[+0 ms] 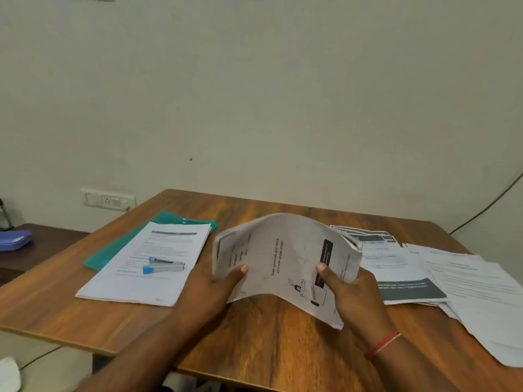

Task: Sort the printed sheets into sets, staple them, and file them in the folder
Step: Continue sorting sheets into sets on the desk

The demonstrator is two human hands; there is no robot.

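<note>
Both hands hold a bundle of printed sheets (283, 250) above the middle of the table, bowed upward into an arch. My left hand (218, 284) grips its left edge with the thumb on top. My right hand (351, 292) grips the right edge the same way. To the left lies a flat set of printed sheets (158, 281) with a blue and silver stapler (164, 265) resting on it. A green folder (119, 247) lies under that set, sticking out at the back and left. Loose printed sheets (467, 281) are spread over the right side of the table.
The wooden table (268, 343) stands against a pale wall with a socket plate (109, 200). A lower dark side table at the far left carries a blue case (15, 240). A cable (486, 205) hangs down the wall at the right.
</note>
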